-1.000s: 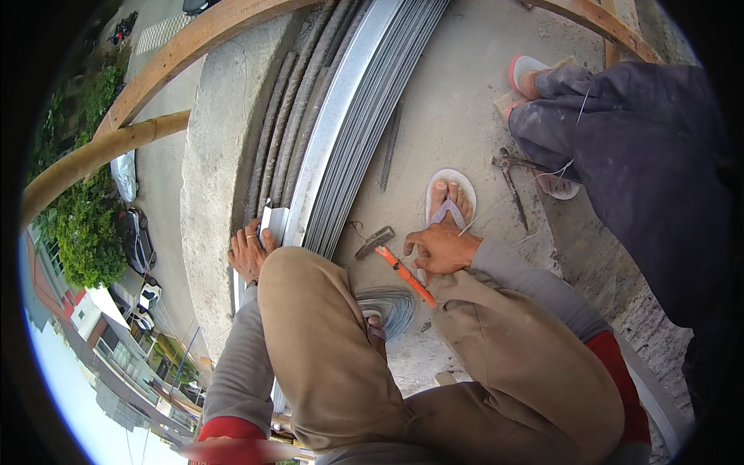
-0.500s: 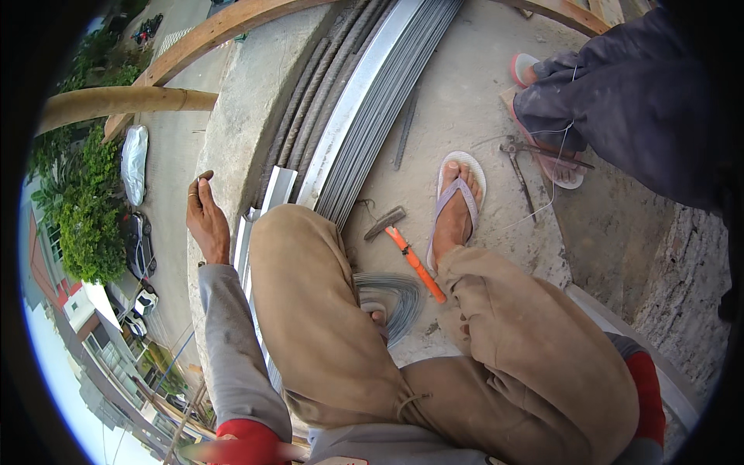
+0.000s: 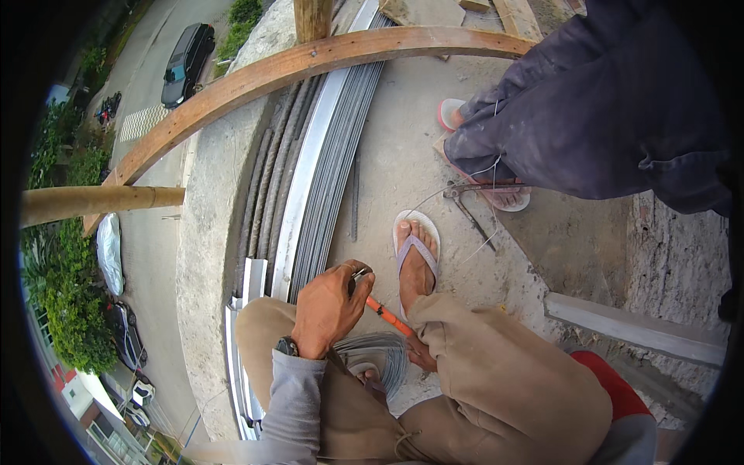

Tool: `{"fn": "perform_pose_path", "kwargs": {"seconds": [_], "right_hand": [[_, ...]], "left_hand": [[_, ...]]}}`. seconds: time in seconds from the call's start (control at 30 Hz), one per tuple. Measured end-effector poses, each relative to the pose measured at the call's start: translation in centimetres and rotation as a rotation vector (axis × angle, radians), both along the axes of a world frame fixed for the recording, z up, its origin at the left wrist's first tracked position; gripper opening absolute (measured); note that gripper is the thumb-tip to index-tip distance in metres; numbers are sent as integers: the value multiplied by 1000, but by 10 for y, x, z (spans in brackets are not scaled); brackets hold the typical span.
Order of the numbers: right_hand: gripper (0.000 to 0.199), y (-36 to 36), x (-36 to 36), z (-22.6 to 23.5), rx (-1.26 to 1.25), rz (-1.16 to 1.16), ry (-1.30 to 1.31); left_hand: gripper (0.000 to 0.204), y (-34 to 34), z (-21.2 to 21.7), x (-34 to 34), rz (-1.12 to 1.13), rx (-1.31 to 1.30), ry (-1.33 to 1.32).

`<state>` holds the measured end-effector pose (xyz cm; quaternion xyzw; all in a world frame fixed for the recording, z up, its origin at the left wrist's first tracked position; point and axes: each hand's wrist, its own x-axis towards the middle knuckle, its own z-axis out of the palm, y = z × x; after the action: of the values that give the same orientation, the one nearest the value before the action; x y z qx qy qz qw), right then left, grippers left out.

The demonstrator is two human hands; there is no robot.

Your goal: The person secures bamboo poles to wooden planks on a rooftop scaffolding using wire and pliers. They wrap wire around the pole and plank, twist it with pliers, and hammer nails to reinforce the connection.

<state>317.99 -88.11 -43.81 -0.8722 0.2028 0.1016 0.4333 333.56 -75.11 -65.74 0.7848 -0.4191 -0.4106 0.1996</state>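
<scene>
In front of my bent knees my left hand (image 3: 329, 306) is closed, thumb and forefinger together. A small dark metal bit shows at its fingertips; what it belongs to I cannot make out. Just beyond that hand runs the orange handle of a hammer (image 3: 390, 315), its head hidden behind my left fingers. My right hand (image 3: 421, 355) shows only partly past my right knee, closed at the lower end of the handle. A coil of thin wire (image 3: 394, 364) lies by my left foot, below the hammer.
Metal channels (image 3: 310, 182) and ribbed steel bars (image 3: 267, 186) lie along a concrete ledge (image 3: 203, 287) at left, above a street. Another person's legs (image 3: 573, 116) stand at right, beside pincers (image 3: 470, 208) and loose wire. A wooden rail (image 3: 325, 53) crosses the far side.
My left hand has come from over the ledge to the hammer's head end. The right hand has appeared at the handle. The view has shifted, so the surroundings sit lower and further left.
</scene>
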Motion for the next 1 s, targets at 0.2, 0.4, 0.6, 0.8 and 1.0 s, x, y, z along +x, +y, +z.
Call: {"fn": "perform_pose_path", "kwargs": {"seconds": [0.2, 0.4, 0.6, 0.8, 1.0], "right_hand": [[56, 1, 6, 22, -134, -72, 11], [67, 11, 24, 38, -231, -181, 238], [70, 11, -1, 52, -143, -50, 389], [34, -49, -112, -230, 7, -58, 721], [45, -134, -164, -345, 628, -1136, 59]], "left_hand": [[36, 20, -44, -11, -384, 224, 22], [34, 29, -76, -46, -653, 156, 109], [38, 13, -63, -16, -233, 207, 10], [43, -14, -33, 21, 334, -134, 147], [47, -112, 1, 54, 152, -414, 244]]}}
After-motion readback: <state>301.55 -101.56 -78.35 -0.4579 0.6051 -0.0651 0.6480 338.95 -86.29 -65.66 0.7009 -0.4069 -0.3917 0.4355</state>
